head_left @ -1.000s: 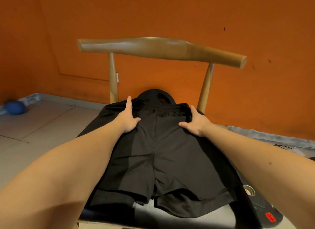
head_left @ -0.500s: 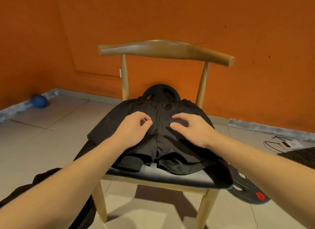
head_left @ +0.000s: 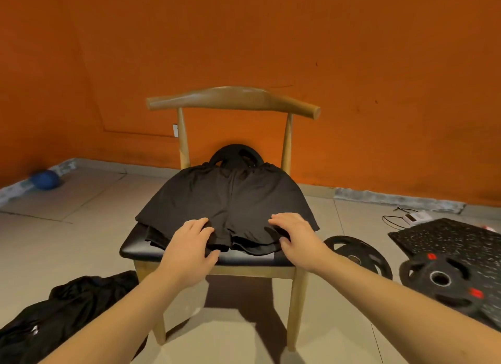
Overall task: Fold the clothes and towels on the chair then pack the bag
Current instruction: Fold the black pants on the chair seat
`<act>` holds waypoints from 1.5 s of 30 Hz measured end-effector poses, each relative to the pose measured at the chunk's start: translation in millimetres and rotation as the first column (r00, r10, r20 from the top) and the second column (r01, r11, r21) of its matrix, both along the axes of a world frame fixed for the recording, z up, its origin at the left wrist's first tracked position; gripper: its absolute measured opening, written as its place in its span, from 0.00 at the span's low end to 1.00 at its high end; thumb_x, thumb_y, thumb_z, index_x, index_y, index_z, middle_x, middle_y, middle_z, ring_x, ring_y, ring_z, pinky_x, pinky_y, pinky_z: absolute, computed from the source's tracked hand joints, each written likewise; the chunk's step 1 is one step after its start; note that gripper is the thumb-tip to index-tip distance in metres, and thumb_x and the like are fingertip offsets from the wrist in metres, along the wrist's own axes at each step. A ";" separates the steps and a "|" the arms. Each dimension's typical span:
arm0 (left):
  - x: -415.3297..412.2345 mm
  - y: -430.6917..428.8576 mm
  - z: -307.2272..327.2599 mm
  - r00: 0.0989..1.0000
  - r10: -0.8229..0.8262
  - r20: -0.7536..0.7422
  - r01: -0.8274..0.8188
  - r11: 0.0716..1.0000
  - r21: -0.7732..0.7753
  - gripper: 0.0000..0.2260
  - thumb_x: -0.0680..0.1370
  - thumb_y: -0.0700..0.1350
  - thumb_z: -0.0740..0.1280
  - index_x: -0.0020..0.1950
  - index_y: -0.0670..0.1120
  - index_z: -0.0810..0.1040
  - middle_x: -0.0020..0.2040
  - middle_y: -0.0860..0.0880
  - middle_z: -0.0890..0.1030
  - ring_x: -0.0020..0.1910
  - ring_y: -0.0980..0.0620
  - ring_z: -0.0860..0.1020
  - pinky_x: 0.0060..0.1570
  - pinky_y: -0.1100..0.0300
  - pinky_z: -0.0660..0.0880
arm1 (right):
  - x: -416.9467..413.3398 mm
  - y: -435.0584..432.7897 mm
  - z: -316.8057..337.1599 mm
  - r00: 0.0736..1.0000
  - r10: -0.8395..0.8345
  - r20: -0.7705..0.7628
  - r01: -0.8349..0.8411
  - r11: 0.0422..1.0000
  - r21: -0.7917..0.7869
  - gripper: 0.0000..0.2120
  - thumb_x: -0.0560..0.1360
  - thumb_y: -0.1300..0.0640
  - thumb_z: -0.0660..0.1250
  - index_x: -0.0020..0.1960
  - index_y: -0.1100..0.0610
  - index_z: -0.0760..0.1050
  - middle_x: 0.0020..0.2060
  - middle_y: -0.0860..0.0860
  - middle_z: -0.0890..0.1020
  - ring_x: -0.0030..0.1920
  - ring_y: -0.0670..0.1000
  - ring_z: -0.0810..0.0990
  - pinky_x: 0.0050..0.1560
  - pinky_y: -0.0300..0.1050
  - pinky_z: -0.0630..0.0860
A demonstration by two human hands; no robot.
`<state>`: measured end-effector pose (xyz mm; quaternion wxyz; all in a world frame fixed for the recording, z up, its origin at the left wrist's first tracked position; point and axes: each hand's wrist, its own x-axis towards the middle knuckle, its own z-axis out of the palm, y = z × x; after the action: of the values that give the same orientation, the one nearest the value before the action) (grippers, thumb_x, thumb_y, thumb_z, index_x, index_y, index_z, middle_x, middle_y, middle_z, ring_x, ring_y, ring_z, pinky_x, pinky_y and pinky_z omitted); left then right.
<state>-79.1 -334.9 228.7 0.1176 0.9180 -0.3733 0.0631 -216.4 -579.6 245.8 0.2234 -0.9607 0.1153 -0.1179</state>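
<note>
Black shorts (head_left: pixel 230 201) are lying flat on the chair (head_left: pixel 233 100) seat, centre frame, over another dark layer I can't identify. Their long axis is running up-frame, with the waistband at the backrest and both leg hems at the seat's near edge. Left hand (head_left: pixel 189 247) is pinching the left-of-frame hem and right hand (head_left: pixel 296 236) the right-of-frame one. Both are equally near, so the fold is probably going hems-to-waistband, away from the grip.

Counting:
- one shorts
- one chair
- one dark fabric heap (head_left: pixel 67 315) lower left (bag or clothes, can't tell)
- three weight plates (head_left: pixel 439 279)
- one blue ball (head_left: pixel 44 179)
</note>
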 end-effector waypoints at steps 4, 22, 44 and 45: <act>-16.9 -30.4 17.3 0.980 -0.192 0.058 0.196 0.978 -0.075 0.30 0.79 0.55 0.65 0.80 0.54 0.62 0.82 0.55 0.56 0.80 0.51 0.55 0.79 0.51 0.52 | -13.5 -37.0 1.7 0.916 -0.401 0.023 0.388 0.898 0.207 0.24 0.79 0.70 0.64 0.72 0.54 0.75 0.68 0.53 0.77 0.69 0.55 0.75 0.70 0.51 0.72; 12.5 -114.3 44.0 0.979 -0.042 -0.201 -0.044 0.915 -0.402 0.17 0.83 0.55 0.63 0.39 0.46 0.76 0.35 0.50 0.78 0.36 0.50 0.77 0.39 0.53 0.73 | 4.5 -57.7 -9.6 0.936 -0.353 -0.009 0.353 0.934 0.049 0.22 0.75 0.39 0.70 0.67 0.46 0.77 0.63 0.47 0.75 0.68 0.53 0.68 0.69 0.54 0.68; 0.8 -94.8 46.0 0.977 -0.211 -0.022 0.198 0.944 -0.262 0.12 0.84 0.55 0.61 0.56 0.54 0.83 0.51 0.59 0.81 0.51 0.59 0.76 0.53 0.56 0.77 | 13.8 -97.2 -2.9 0.858 -0.510 -0.060 0.449 0.687 0.572 0.26 0.79 0.67 0.64 0.76 0.59 0.67 0.67 0.59 0.75 0.65 0.60 0.76 0.65 0.55 0.76; 0.1 -93.1 42.8 0.974 -0.228 -0.007 0.221 0.948 -0.229 0.12 0.84 0.55 0.60 0.57 0.54 0.83 0.52 0.59 0.81 0.52 0.59 0.76 0.53 0.57 0.76 | 11.8 -101.7 -8.3 0.859 -0.500 -0.109 0.447 0.631 0.634 0.23 0.79 0.70 0.63 0.74 0.61 0.70 0.62 0.59 0.78 0.60 0.59 0.79 0.62 0.55 0.78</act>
<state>-79.0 -428.1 271.6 0.2343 0.8511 -0.4637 0.0761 -204.6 -681.2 237.5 0.5019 -0.7558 0.3876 -0.1631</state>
